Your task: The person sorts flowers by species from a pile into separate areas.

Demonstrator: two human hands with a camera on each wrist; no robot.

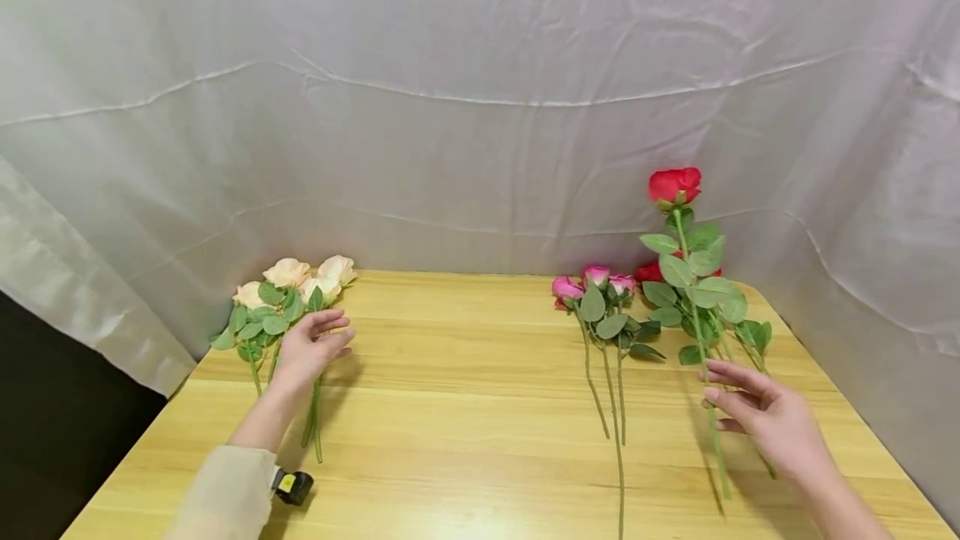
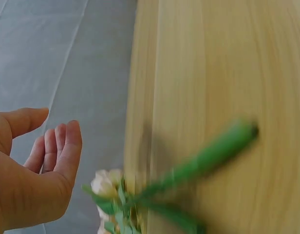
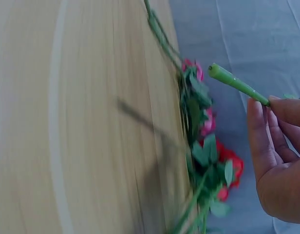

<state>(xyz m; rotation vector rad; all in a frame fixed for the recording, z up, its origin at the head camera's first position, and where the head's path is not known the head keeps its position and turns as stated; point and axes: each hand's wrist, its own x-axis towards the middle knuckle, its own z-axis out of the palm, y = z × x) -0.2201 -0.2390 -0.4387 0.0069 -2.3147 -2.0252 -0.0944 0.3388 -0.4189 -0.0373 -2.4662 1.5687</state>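
My right hand (image 1: 772,419) pinches the green stem of a red rose (image 1: 675,185) between thumb and fingertips, raised above the table with the bloom up. In the right wrist view the cut end of that stem (image 3: 235,84) sticks out past the fingers. More red roses (image 1: 648,272) lie behind it, partly hidden by its leaves. My left hand (image 1: 311,348) hovers by the peach roses (image 1: 288,273), fingers loosely bent and holding nothing. The left wrist view shows a gap between thumb and fingers, with a blurred green stem (image 2: 208,158) close to the camera.
Pink roses (image 1: 597,275) with long stems lie right of the middle, beside the red ones. The wooden table (image 1: 465,373) ends at the back against a grey cloth (image 1: 450,148). A small black device (image 1: 294,487) sits at the left wrist.
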